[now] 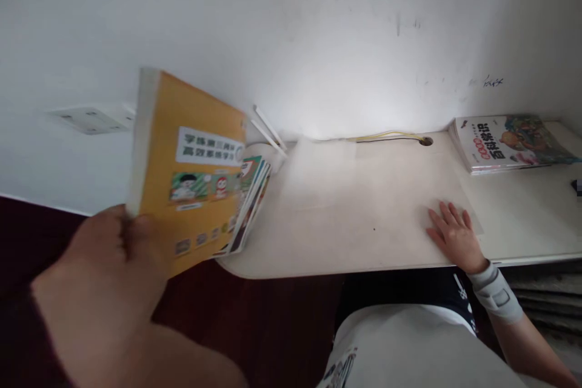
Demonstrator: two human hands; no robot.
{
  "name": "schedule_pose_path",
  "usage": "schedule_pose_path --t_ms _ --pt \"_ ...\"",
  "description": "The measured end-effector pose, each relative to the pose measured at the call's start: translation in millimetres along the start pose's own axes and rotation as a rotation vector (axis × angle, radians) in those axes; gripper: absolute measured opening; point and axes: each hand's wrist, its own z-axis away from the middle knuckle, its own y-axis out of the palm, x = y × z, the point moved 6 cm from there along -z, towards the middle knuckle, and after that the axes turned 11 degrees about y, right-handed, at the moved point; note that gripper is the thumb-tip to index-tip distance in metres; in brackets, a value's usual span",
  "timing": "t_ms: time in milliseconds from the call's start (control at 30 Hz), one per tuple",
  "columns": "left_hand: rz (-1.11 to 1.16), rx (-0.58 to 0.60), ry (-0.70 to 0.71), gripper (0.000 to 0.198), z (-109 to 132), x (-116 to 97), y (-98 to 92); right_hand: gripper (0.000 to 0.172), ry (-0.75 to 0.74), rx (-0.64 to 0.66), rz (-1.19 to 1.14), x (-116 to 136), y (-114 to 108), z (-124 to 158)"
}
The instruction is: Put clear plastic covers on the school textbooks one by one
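My left hand (113,260) grips a yellow book (197,157) by its lower left edge. The book is held up and tilted at the left, with its printed cover towards me and its pale spine or page edge at the left. Part of a leaning row of books (252,206) shows behind it on the left end of the desk. On the right, my right hand (456,235) lies flat on the white desk (336,218), fingers spread, holding nothing. A grey wrist wrap (498,294) goes round that wrist.
A stack of magazines (504,142) lies at the desk's right rear. Thin cables (386,135) run along the back to a cable hole (426,141). White rods (268,129) lean by the wall at the left, near a wall socket plate (91,120). A dark object (576,187) touches the right image edge.
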Motion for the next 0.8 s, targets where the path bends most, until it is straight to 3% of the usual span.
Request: schedule_pose_path --t_ms 67,133,233,300,367,533,800 --pt "0.297 -0.056 0.048 0.037 5 -6 18.3 0.04 0.002 0.005 0.003 0 -1 0" --pt "0.695 -0.029 -0.01 0.037 11 -9 57.8 0.04 0.002 0.01 0.006 1 -1 0" --pt "1.185 0.309 -0.174 0.043 32 -28 136.8 0.041 0.003 0.016 0.007 2 -2 0" --pt "1.297 0.501 -0.256 0.049 52 -42 176.7 0.04 0.006 0.016 0.006 2 -2 0" --pt "1.311 0.634 -0.276 0.053 71 -50 203.9 0.04 0.012 0.018 0.008 2 -3 -1" --pt "1.177 0.728 -0.254 0.06 93 -40 236.0 0.04 0.006 0.025 0.014 2 -3 -1" --pt "1.082 0.703 -0.169 0.052 90 -39 241.1 0.04 0.006 0.024 0.006 1 -3 -1"
